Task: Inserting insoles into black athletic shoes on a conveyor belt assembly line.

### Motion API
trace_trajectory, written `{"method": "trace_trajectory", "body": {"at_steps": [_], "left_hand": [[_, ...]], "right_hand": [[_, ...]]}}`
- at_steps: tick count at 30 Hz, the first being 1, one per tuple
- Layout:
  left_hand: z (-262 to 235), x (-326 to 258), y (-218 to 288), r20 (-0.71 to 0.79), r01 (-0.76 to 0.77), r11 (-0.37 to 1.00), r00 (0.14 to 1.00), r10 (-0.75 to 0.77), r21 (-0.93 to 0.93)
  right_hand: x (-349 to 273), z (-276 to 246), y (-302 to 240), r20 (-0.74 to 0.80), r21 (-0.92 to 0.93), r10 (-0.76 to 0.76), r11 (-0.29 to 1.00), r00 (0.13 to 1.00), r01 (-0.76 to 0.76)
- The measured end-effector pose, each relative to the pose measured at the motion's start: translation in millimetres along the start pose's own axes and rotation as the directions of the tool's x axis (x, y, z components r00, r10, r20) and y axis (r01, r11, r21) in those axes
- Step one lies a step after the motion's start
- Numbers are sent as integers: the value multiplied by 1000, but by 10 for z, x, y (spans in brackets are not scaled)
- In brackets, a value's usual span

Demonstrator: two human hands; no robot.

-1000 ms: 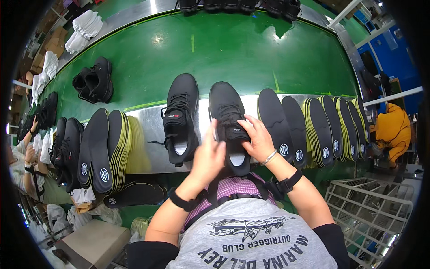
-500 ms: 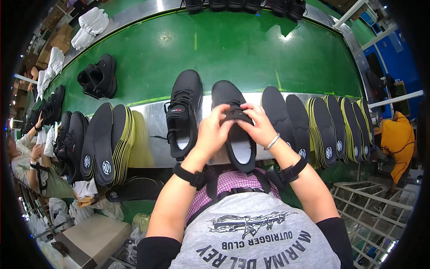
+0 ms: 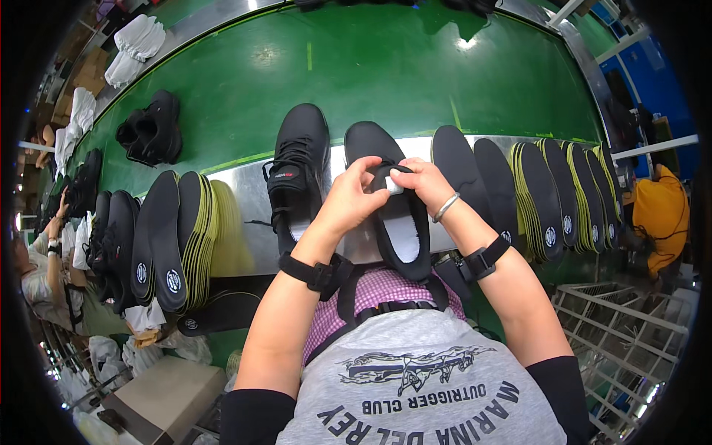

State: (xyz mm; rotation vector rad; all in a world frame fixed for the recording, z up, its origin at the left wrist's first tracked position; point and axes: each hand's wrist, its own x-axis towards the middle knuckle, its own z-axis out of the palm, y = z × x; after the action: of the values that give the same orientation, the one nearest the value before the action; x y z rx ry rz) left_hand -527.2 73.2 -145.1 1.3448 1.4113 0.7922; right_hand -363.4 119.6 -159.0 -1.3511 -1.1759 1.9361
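Note:
A black lace-up shoe point(image 3: 406, 256) stands in front of me, toe pointing away, with a pale lining showing inside its opening. Both hands are at its tongue point(image 3: 383, 176), which is folded back so a small white label point(image 3: 394, 186) shows. My left hand point(image 3: 354, 194) pinches the tongue's left side between thumb and fingers. My right hand point(image 3: 429, 185) grips the right side, its thumb at the label. Just left stands the matching black shoe point(image 3: 300, 159), laced, with a small red mark on its tongue; neither hand touches it.
Black insoles with yellow-green edges stand in stacks, left point(image 3: 194, 237) and right point(image 3: 530, 196). A metal ledge point(image 3: 248, 189) borders the green belt point(image 3: 371, 67). More black shoes point(image 3: 152, 130) sit at left, near another person's arm point(image 3: 55, 222). A metal rack point(image 3: 615, 334) is at lower right.
The tongue is now turned back, uncovering the white label. My right thumb has moved inward to the label. Seen from my head, the scene has shifted slightly upward.

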Motion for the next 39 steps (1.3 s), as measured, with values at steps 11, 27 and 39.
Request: {"method": "trace_trajectory", "body": {"at_steps": [11, 27, 39], "left_hand": [[-40, 108, -169, 82, 114, 964, 992, -97, -239], [109, -102, 24, -62, -179, 977, 980, 187, 115], [143, -119, 98, -113, -106, 988, 986, 119, 114]], "right_hand": [[77, 46, 34, -21, -5, -34, 999, 999, 34], [-699, -1072, -310, -147, -847, -638, 475, 756, 237], [-1217, -2936, 61, -805, -592, -213, 354, 554, -724]]}}
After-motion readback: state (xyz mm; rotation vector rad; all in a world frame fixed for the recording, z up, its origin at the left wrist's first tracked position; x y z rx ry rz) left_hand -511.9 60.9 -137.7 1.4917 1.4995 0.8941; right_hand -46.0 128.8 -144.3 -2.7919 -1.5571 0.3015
